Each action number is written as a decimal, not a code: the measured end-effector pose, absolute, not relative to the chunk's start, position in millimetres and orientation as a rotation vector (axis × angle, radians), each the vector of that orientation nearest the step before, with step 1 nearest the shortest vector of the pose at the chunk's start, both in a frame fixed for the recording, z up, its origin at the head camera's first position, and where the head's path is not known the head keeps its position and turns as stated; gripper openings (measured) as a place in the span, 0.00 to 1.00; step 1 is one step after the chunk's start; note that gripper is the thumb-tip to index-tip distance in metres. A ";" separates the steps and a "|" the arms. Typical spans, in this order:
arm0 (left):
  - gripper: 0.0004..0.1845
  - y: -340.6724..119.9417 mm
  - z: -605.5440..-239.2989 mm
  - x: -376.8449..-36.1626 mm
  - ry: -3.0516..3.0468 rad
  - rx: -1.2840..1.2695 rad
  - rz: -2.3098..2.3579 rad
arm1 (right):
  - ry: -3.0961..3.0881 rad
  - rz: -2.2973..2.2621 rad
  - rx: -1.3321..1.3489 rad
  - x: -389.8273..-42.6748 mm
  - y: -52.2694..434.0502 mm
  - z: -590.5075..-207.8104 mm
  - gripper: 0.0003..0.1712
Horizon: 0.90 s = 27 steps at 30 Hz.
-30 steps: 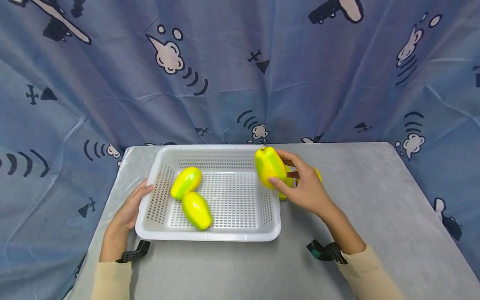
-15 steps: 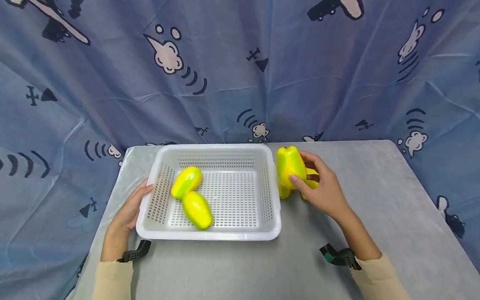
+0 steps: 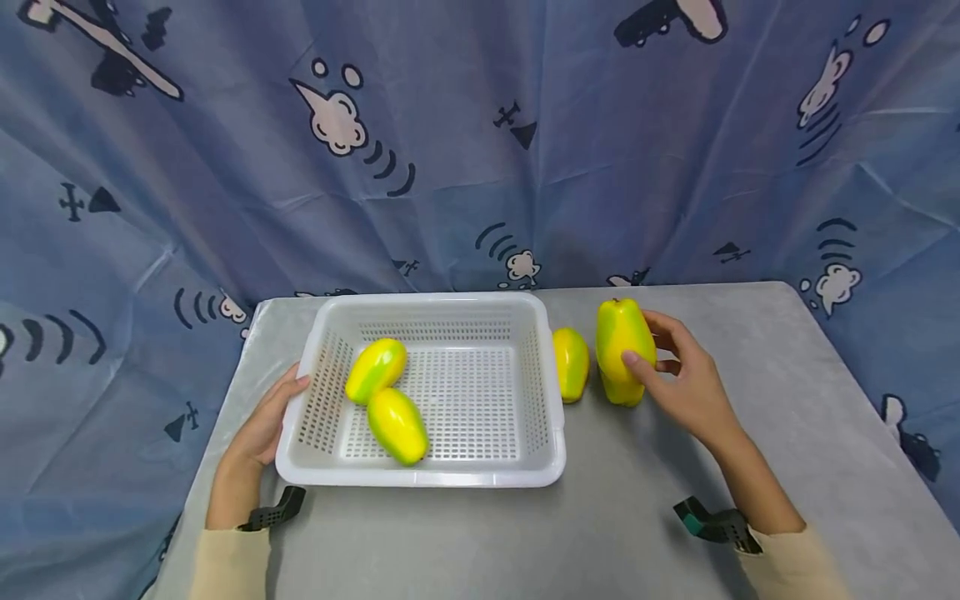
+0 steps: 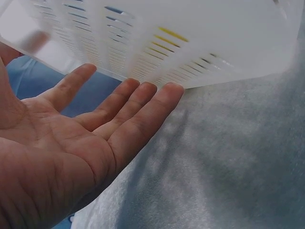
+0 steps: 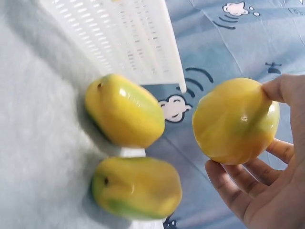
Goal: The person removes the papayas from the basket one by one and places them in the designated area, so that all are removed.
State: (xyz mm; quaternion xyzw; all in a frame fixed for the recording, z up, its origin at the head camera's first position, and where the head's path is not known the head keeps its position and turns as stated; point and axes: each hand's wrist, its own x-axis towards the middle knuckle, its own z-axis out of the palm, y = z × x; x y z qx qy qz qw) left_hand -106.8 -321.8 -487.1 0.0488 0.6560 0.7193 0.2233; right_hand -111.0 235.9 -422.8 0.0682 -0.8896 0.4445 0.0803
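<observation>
My right hand (image 3: 690, 379) grips a yellow-green papaya (image 3: 622, 337) between thumb and fingers, right of the basket. In the right wrist view this papaya (image 5: 236, 119) is held above the grey tabletop. Below it lies a second papaya (image 3: 624, 393), mostly covered by the held one in the head view. Another papaya (image 3: 572, 364) rests against the basket's right side. With the thumb over its rim and the fingers along its outer wall, my left hand (image 3: 266, 421) holds the white perforated basket (image 3: 420, 477). Inside the basket are two papayas, one farther back (image 3: 377, 371) and one nearer (image 3: 397, 426).
The grey table (image 3: 480, 542) stands against a blue printed curtain (image 3: 465, 150). Its back edge runs just behind the basket. A black wrist strap (image 3: 273, 510) is on the left wrist, and a similar black strap (image 3: 720, 525) on the right.
My right hand has moved right with the papaya, from over the basket's right rim to above the table, bringing the papayas behind it into view. The left hand stays at the basket.
</observation>
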 end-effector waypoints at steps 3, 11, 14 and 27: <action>0.38 -321.8 -487.6 -103.9 1.823 0.119 1.984 | -2.664 1.323 0.178 -109.5 245.0 -427.4 0.38; 0.38 -321.7 -488.7 -103.6 1.828 0.103 2.002 | -2.659 1.295 0.092 -108.1 272.7 -435.4 0.37; 0.38 -319.6 -490.0 -106.2 1.808 0.112 2.015 | -2.687 1.265 0.049 -104.6 282.6 -437.6 0.37; 0.38 -316.7 -487.3 -106.1 1.812 0.064 2.016 | -2.793 1.144 -0.057 -99.9 307.6 -456.4 0.39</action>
